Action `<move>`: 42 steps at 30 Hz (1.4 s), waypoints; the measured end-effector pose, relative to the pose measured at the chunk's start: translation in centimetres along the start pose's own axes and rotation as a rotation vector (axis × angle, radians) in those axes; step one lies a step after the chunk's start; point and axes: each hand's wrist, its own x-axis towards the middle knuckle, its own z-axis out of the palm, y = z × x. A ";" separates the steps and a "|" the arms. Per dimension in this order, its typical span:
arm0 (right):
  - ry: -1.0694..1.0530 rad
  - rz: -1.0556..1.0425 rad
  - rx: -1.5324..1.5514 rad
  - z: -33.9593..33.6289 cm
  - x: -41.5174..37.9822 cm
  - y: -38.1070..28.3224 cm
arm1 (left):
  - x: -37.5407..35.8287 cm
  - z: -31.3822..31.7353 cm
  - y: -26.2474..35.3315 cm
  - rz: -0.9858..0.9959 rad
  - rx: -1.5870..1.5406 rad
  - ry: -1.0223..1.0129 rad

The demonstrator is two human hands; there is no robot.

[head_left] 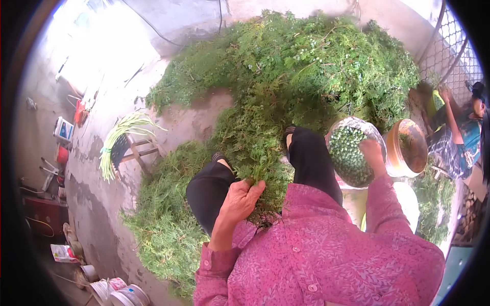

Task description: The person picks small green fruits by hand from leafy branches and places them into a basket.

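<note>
My left hand [242,200] is closed round a leafy green sprig [260,176] between my knees. Over the bucket of green berries [352,153], at my right, is my right hand [373,152]; its fingers are down at the berries, and what they hold, if anything, is hidden. A large heap of green branches [352,66] with small pale berries lies in front of me. More cut foliage [163,234] is spread on the floor at my left.
A second bucket [408,148] stands right of the berry bucket. Another person [459,135] sits at the far right. A small stool [135,153] with long green stalks [108,153] stands at the left. White buckets [127,296] are at the lower left.
</note>
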 end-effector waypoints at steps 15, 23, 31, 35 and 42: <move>-0.745 -0.414 0.960 -4.8 -4.5 -29.4 | -2.4 1.4 1.4 0.126 0.335 0.060; -0.864 -0.351 1.076 -3.4 -5.5 -28.6 | -2.5 2.0 2.1 0.101 0.232 0.036; -0.833 -0.011 1.661 -6.1 -2.0 -27.5 | -2.8 0.6 0.5 -0.009 0.514 -0.051; -0.747 -0.390 0.951 -8.1 -4.5 -31.8 | -2.0 1.5 1.1 0.105 0.611 0.017; -0.675 -0.865 0.501 -4.6 -5.9 -33.0 | -2.4 1.6 1.4 -0.012 0.706 -0.054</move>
